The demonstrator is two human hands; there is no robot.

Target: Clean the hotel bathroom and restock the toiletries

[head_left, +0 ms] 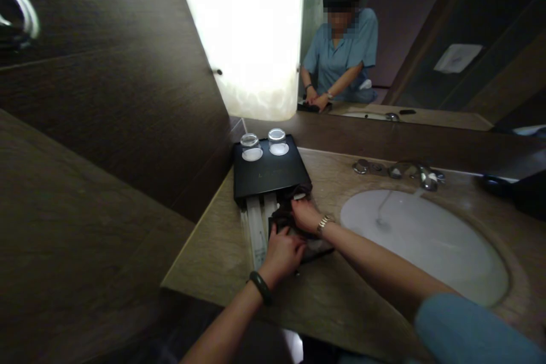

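Note:
A black box point(273, 173) stands at the back left of the counter, its front open. Two upturned glasses, the left glass point(251, 145) and the right glass point(277, 140), rest on white paper discs on its lid. Long clear-and-white packets point(256, 233) stick out of the box's front. Beside them, dark crumpled soft material point(284, 213) lies over a black tray-like piece point(318, 256). My right hand point(305, 216) is closed on the dark material. My left hand point(284, 253) is bent over the tray-like piece, its fingers curled; what they grip is hidden.
A white oval basin point(426, 244) is set into the stone counter point(205, 261) on the right, with a chrome tap point(426, 176) behind it. A dark object point(529, 193) sits at the far right. The wall point(187, 142) borders the left side; a mirror point(409, 40) hangs behind.

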